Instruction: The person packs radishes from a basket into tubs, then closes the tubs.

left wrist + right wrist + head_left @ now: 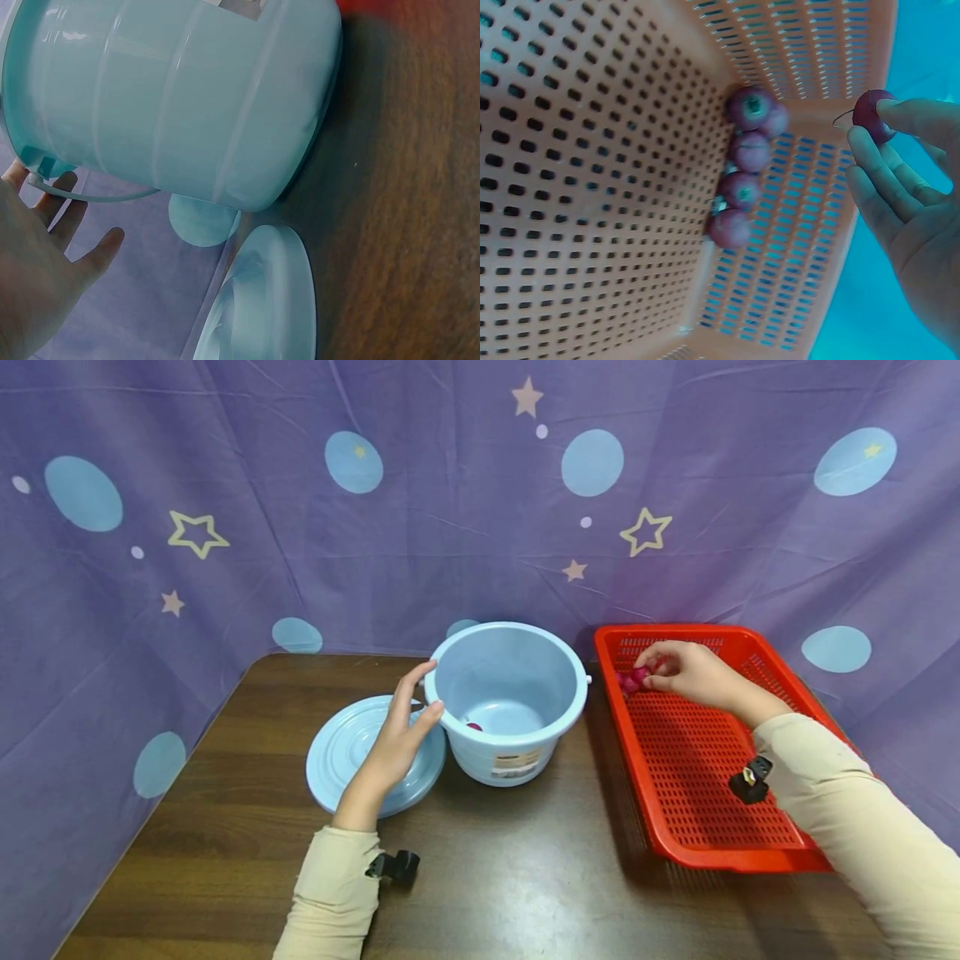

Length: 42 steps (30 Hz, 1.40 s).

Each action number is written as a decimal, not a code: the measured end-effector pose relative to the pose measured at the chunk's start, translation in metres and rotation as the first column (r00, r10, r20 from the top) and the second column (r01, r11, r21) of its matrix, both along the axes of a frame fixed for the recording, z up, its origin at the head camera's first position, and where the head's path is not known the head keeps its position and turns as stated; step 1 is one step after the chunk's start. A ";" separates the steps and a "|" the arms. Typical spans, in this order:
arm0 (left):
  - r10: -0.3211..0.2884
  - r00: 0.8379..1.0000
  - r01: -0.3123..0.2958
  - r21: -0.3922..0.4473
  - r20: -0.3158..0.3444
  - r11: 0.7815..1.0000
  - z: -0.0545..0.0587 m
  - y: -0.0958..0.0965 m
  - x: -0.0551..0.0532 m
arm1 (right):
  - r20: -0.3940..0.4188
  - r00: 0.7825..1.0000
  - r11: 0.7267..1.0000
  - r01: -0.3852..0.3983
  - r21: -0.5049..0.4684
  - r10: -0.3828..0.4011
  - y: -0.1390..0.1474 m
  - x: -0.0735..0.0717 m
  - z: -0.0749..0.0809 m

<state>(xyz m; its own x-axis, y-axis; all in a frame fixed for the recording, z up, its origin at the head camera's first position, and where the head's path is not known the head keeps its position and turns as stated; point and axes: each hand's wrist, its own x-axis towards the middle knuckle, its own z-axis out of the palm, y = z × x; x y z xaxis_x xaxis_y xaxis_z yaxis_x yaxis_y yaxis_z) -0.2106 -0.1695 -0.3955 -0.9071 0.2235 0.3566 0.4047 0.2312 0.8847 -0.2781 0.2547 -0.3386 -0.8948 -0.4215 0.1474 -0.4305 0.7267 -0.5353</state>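
Observation:
My right hand (pixel 688 674) pinches a small red radish (pixel 873 118) between thumb and fingers, above the left side of the red basket (pixel 643 793). A thin root tail sticks out from it in the right wrist view. Several more radishes (pixel 739 190) lie in a row along the basket's wall. With fingers spread and fairly straight, my left hand (pixel 392 745) is at the left rim of the light blue bucket (pixel 480 747), fingertips by the handle (pixel 112 198). Inside the bucket, one red radish (pixel 474 726) shows at the bottom, partly hidden by the near rim.
A round light blue lid (pixel 333 760) lies on the wooden table (pixel 517 868) left of the bucket, partly behind my left hand. A purple curtain (pixel 465 543) with stars and dots hangs behind the table.

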 end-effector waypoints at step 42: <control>-0.004 1.000 0.004 0.005 -0.005 1.000 -0.001 0.001 -0.001 | -0.185 0.958 0.960 -0.245 -0.139 0.218 -0.069 0.049 0.048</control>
